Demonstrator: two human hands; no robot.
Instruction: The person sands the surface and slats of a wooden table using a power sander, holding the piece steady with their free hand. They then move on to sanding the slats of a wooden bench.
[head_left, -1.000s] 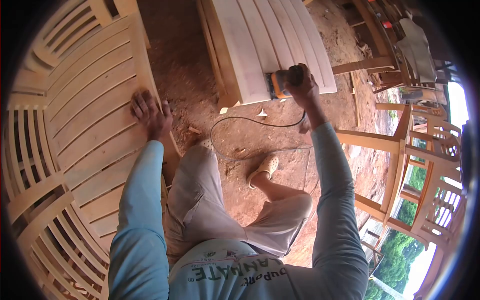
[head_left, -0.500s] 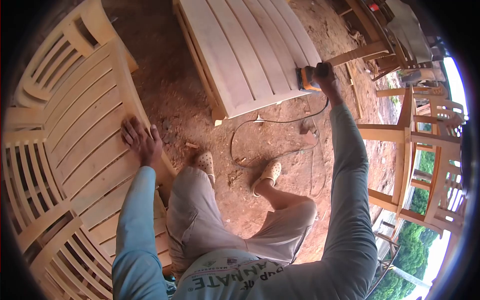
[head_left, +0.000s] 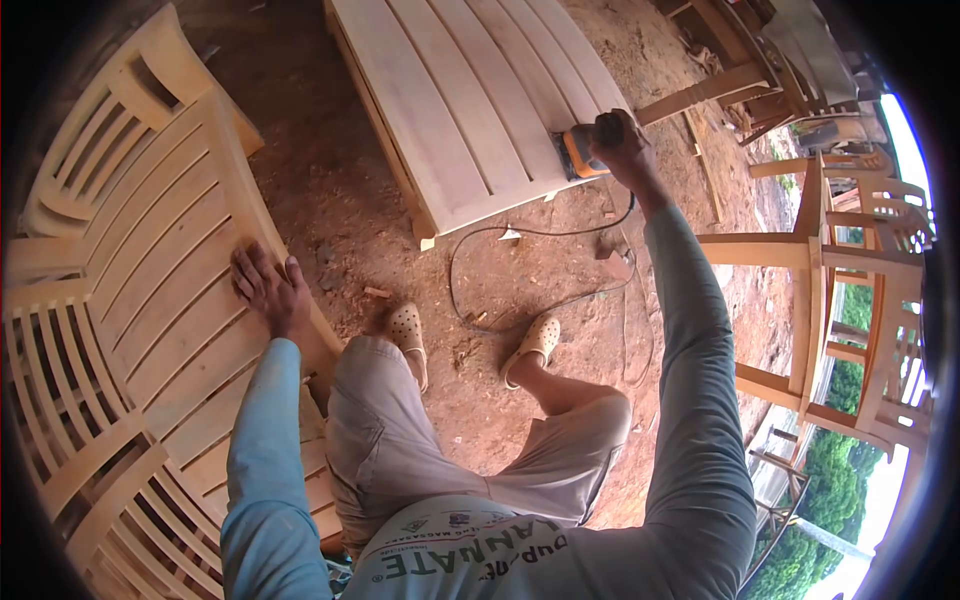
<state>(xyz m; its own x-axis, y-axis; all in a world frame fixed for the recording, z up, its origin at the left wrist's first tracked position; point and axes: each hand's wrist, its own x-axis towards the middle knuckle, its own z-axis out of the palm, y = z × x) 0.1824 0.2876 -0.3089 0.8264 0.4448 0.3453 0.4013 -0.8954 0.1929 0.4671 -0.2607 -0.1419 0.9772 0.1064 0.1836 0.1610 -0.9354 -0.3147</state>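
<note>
The handheld sander (head_left: 579,153) is orange and black; the slatted tabletop (head_left: 477,110) is pale pinkish tan and the slatted bench (head_left: 168,245) honey-coloured, both striped with dark lines. The clogs (head_left: 541,338) are cream with dark dots, the pants (head_left: 385,420) grey-beige, the shirt (head_left: 620,565) blue-grey, the dirt floor (head_left: 335,195) reddish brown.

Flat against a pale wooden tabletop (head_left: 463,100), close to the corner at the right of its near end, sits an orange-and-black power sander (head_left: 580,152), canted slightly (whether it is running, I can't tell from my distant post). Its dark cord (head_left: 560,233) loops loosely below. The tabletop, its long planks parted by straight grooves, runs on past my view's upper edge. Well apart to the left I see a bench (head_left: 180,255) of similarly light, bare-looking timber, its slatted seat facing up, with barred panels beyond.
</note>
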